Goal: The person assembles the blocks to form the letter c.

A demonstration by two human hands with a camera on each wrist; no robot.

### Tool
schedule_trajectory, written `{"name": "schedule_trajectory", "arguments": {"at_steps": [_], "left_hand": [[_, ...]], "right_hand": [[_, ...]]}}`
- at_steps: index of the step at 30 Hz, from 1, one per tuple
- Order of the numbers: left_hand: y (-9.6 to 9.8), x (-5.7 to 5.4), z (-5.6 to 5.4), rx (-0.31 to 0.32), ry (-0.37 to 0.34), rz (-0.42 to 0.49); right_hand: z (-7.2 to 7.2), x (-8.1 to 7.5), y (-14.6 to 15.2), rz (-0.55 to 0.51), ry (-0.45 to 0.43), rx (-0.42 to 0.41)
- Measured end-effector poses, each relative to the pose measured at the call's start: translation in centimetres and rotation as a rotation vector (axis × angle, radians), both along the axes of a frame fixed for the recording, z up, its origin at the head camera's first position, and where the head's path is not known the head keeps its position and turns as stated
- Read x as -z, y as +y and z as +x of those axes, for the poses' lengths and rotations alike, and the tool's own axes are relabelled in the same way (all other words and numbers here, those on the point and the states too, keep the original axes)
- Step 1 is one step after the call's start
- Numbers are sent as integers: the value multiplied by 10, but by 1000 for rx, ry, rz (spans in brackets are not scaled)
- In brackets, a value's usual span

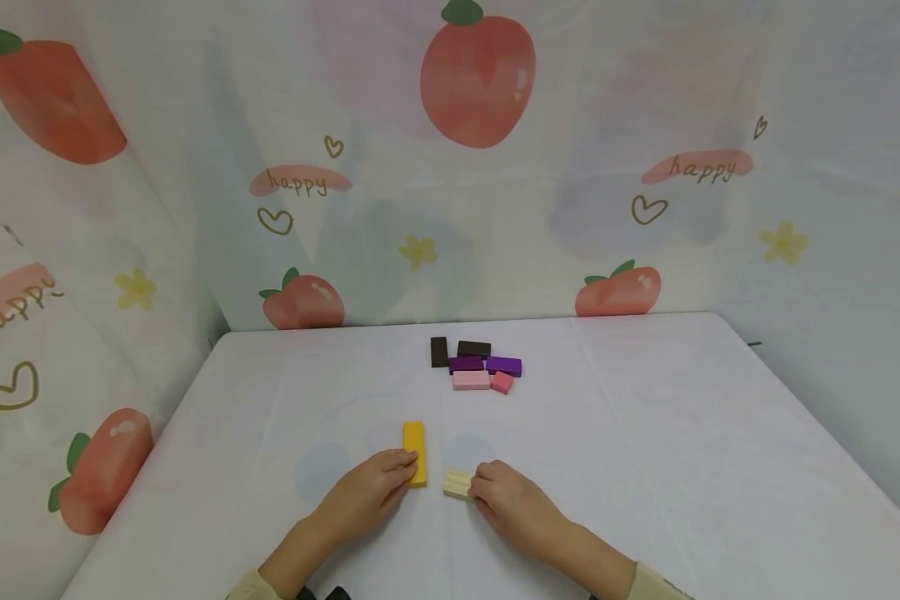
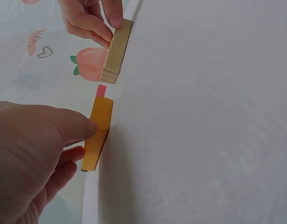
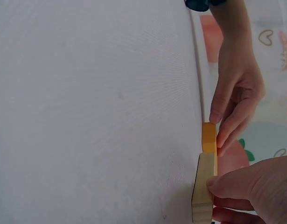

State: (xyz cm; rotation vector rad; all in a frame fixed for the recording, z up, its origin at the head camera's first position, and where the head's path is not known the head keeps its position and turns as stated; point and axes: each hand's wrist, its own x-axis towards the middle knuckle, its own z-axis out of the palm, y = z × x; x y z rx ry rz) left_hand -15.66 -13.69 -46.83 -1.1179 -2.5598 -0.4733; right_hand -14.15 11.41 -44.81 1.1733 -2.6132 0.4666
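Observation:
With thumb and fingers, my left hand (image 1: 363,498) pinches a yellow block (image 1: 414,437) that lies lengthwise on the table. A line crosses the yellow piece (image 2: 102,112) in the left wrist view; whether it is one block or two end to end, I cannot tell. My right hand (image 1: 517,507) grips a pale bare-wood block (image 1: 456,483) just to the right of the yellow one. Grooves run along the pale wood (image 3: 204,182), so it may be more than one piece. A gap separates the yellow and pale pieces in the head view. The fingers cover part of both.
Toward the back lies a group of blocks: two dark ones (image 1: 438,352), a dark purple (image 1: 466,364), a bright purple (image 1: 504,366), a light pink (image 1: 471,381) and a short rose-coloured block (image 1: 502,382). Fruit-printed cloth (image 1: 480,225) hangs behind the white table (image 1: 645,433).

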Motion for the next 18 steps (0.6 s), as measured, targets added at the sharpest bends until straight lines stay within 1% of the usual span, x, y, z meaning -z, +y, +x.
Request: {"name": "schedule_trajectory", "arguments": {"at_steps": [6,12,18], "left_hand": [[-1,1,0,7,11,16],[-4,2,0,-13,-38,20],[-4,4,-3,-36,-32,79]], "right_hand": [[0,0,1,-2,-13,1],[0,0,1,-9,-8,-3],[0,2,2,-39,9,-5]]}}
